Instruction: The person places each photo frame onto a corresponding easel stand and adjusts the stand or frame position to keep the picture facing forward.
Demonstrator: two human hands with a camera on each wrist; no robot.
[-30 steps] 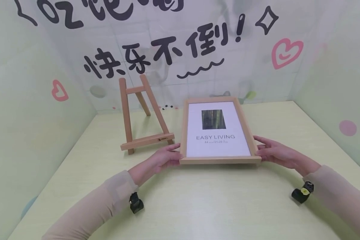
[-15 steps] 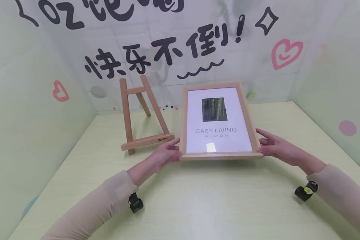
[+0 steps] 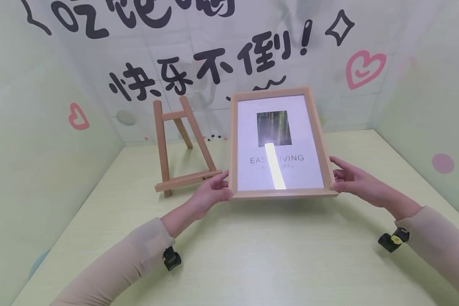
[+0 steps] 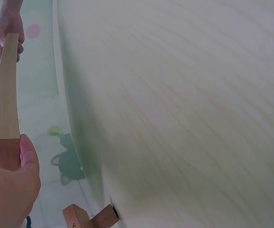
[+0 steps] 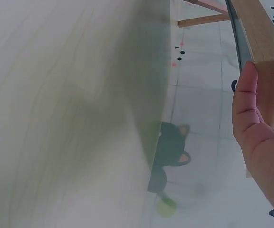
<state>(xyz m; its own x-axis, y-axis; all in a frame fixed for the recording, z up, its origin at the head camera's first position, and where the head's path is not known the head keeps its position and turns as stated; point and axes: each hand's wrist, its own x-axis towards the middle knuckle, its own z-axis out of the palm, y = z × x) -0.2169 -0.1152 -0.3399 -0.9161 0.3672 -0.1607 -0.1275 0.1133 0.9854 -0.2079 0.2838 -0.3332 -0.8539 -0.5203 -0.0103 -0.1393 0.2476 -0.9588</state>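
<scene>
A light wooden picture frame (image 3: pixel 235 144) with a white "EASY LIVING" insert is held off the table, tilted back, in the head view. My left hand (image 3: pixel 208 196) grips its lower left corner, thumb in front. At the lower right corner my right hand (image 3: pixel 359 185) holds it the same way. In the left wrist view the left hand (image 4: pixel 13 190) pinches the end of the frame's bottom rail (image 4: pixel 7 95). The right wrist view shows the right hand (image 5: pixel 260 128) around the other corner. Left of the frame stands a small wooden easel (image 3: pixel 187 180), its ledge close to my left fingers.
The pale wood-grain table (image 3: pixel 275 250) lies beneath the frame. Behind it rises a white wall (image 3: pixel 210 119) with black lettering, and side walls (image 3: pixel 424 127) close in the left and right. A dark camera (image 3: pixel 172 258) sits on each wrist.
The picture frame has risen and tipped more upright, its top edge now covering part of the wavy line on the wall. Both hands moved up with it; the easel stayed put.
</scene>
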